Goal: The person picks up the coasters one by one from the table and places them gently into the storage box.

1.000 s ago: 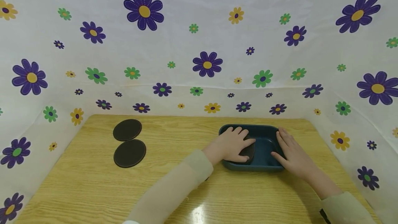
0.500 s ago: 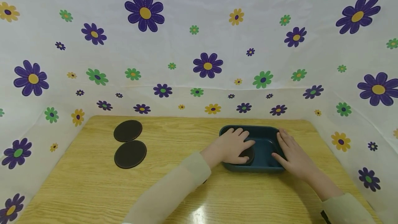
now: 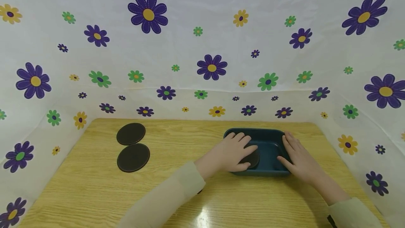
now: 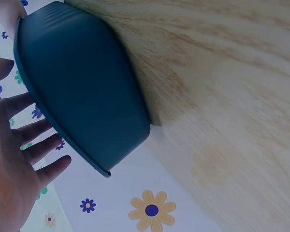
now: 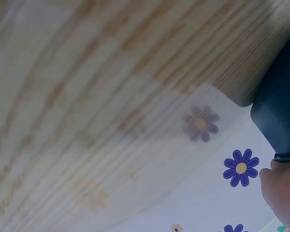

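Observation:
A dark blue rectangular bin (image 3: pixel 269 173) lies on the table, with a round black coaster (image 3: pixel 252 158) in its left part. My left hand (image 3: pixel 229 152) hovers over the bin's left end, its fingers spread and nothing in its grasp. Part of the coaster is hidden behind it. In the left wrist view, the left hand's fingers (image 4: pixel 54 170) are parted beside the bin's rim. At the opposite end, my right hand (image 3: pixel 302 161) rests on the bin's right rim with fingers extended, the thumb reaching over the inside.
Two round black coasters, one farther back (image 3: pixel 131 133) and one nearer (image 3: pixel 133 157), lie close together on the left of the wooden table (image 3: pixel 95 192). A white flowered cloth (image 3: pixel 177 45) stands around the back and sides of the table.
My left hand has drawn slightly left and back, uncovering more of the coaster in the bin. The right hand and the bin hold their place.

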Demonstrator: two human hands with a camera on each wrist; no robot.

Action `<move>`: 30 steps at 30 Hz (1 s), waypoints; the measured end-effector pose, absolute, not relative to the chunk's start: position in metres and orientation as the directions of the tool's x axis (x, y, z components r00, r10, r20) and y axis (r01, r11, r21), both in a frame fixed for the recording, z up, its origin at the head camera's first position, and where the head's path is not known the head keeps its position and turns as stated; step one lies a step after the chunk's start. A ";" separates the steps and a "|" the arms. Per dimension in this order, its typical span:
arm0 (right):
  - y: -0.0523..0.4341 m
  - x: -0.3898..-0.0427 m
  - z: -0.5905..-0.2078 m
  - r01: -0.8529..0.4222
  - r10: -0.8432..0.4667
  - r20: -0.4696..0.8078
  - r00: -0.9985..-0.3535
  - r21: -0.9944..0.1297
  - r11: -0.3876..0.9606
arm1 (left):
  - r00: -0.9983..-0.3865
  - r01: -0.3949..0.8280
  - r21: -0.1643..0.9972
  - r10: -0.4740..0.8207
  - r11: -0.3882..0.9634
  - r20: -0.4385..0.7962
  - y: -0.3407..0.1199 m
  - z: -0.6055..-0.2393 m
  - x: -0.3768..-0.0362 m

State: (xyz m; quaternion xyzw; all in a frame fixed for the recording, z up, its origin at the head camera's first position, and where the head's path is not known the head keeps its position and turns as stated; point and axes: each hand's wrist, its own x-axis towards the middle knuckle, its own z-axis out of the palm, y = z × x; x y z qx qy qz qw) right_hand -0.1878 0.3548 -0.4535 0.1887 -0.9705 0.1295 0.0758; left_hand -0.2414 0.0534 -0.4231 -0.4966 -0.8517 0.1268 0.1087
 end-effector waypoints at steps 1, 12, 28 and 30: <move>0.355 -0.188 -0.453 -0.385 -0.346 0.195 -0.918 -0.226 0.895 | -0.483 0.817 -0.326 0.873 0.475 0.062 0.051 -0.422 -0.240; 0.355 -0.187 -0.453 -0.394 -0.353 0.202 -0.913 -0.219 0.893 | -0.500 0.822 -0.250 0.858 0.513 0.115 0.016 -0.418 -0.229; 0.356 -0.188 -0.456 -0.394 -0.352 0.202 -0.914 -0.229 0.890 | -0.596 0.781 -0.135 0.792 0.610 0.133 -0.037 -0.431 -0.225; 0.357 -0.188 -0.456 -0.395 -0.352 0.205 -0.913 -0.228 0.890 | -0.603 0.773 -0.134 0.784 0.620 0.149 -0.045 -0.435 -0.226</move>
